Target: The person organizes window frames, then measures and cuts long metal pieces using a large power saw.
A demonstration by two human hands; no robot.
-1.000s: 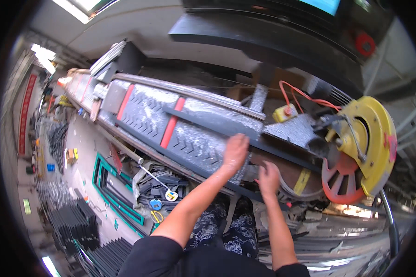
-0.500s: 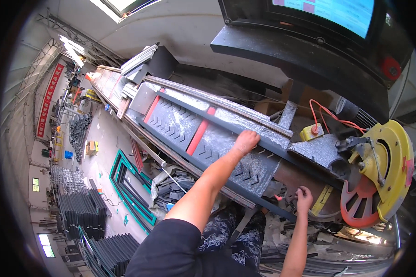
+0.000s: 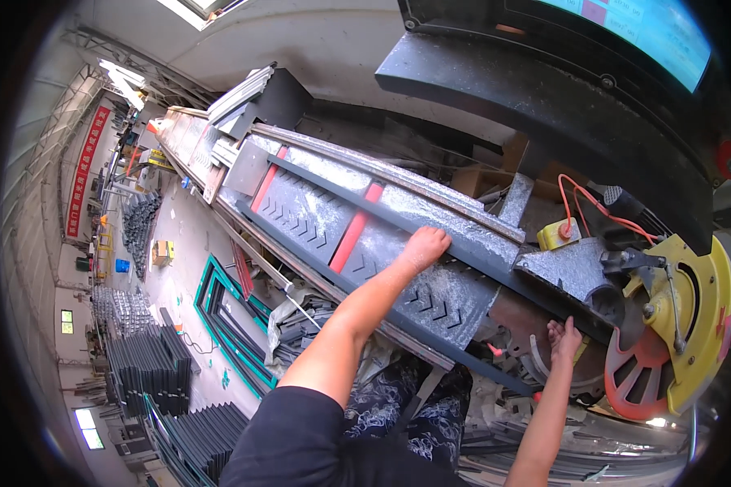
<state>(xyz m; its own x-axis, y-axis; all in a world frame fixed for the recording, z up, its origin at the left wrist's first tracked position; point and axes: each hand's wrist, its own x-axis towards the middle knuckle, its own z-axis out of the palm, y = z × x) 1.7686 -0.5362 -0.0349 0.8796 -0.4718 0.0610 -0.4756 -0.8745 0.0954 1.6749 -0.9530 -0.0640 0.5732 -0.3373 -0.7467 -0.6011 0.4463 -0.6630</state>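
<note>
My left hand is closed over the edge of a long dark grey profile bar, which lies lengthwise along the back of the machine bed. Near the bar's right end, my right hand is raised with its fingers loosely curled and partly apart. Its fingertips come up to the bar's lower edge; whether they touch it cannot be made out. I see nothing in that hand. Just right of it sits a saw head with a yellow guard and a slotted red-orange cover.
A second dark bar runs along the bed's front edge. Red strips cross the bed. Above hangs a black console with a lit screen. Green-edged frames and stacked dark profiles stand on the floor at left.
My right hand has moved right and up, to the end of the dark bar beside the saw. My left hand stays on the bar. The whole view has shifted slightly.
</note>
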